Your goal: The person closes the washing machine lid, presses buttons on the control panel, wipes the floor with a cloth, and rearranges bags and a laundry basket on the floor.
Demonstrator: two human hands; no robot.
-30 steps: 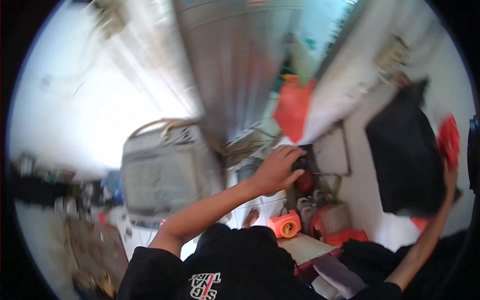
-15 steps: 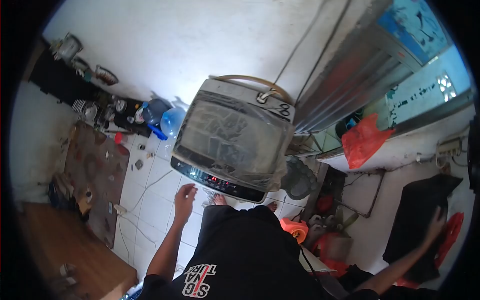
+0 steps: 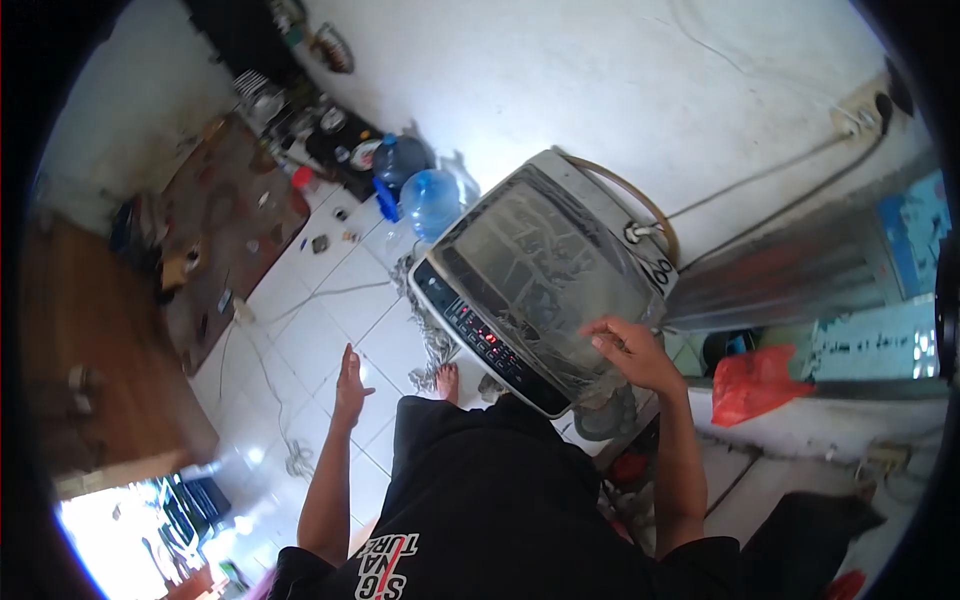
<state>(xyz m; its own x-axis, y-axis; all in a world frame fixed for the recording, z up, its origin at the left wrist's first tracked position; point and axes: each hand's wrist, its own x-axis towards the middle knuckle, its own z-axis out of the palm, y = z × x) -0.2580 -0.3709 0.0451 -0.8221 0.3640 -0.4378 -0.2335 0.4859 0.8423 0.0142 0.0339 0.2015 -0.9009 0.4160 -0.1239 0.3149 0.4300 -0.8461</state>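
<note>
A top-loading washing machine [image 3: 545, 290] stands before me, its lid down under wrinkled clear plastic. Red figures glow on its dark control panel [image 3: 482, 333]. My right hand [image 3: 636, 356] is over the right side of the lid, fingers stretched and holding nothing; whether it touches the plastic I cannot tell. Off to the left, my left hand [image 3: 352, 390] hangs in the air above the floor tiles, fingers apart and nothing in it. A grey hose [image 3: 625, 190] curves behind the machine.
Blue water jugs [image 3: 432, 200] stand left of the machine. A grey shaggy mat [image 3: 430, 335] lies beside it near my bare foot [image 3: 447, 382]. A cable [image 3: 340, 292] runs across the tiles. A red plastic bag [image 3: 757, 385] hangs at the right, and a wooden cabinet [image 3: 110, 350] is at the left.
My right hand has come from beside the black cloth at the far right to over the washing machine lid. My left hand's fingers have straightened. The view has turned, shifting the machine rightward.
</note>
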